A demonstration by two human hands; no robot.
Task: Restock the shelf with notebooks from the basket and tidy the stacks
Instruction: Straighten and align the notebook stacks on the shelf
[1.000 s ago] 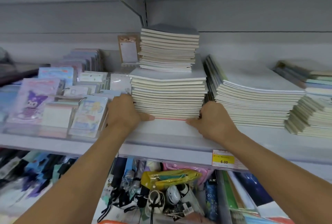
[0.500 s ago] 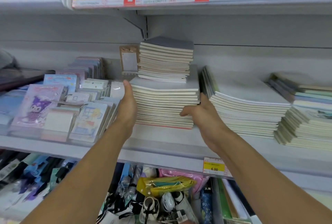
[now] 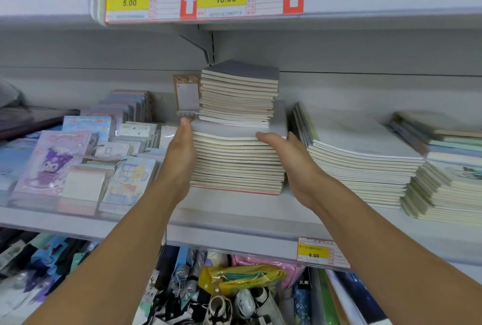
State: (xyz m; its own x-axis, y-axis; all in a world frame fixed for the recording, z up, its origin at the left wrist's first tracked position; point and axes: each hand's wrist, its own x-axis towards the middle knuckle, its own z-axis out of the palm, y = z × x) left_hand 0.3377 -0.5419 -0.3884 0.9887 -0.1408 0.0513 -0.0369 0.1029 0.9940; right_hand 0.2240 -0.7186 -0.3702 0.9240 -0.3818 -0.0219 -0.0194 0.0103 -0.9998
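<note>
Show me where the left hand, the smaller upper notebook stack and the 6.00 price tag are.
left hand (image 3: 181,154): head view, back of hand.
smaller upper notebook stack (image 3: 238,97): head view, page edges.
6.00 price tag (image 3: 313,255): head view, yellow field.

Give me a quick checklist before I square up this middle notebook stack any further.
1. Left hand flat on the big stack's left side: ok.
2. Right hand on its right front corner, thumb over the top edge: ok.
3. Smaller stack on top sits level: not ok, its edges are staggered.
4. Gap to the right-hand pile: ok, apart at the front.
5. Upright card behind the left fingertips stays clear: cannot tell.
6. Stack back from the shelf edge: ok.
</note>
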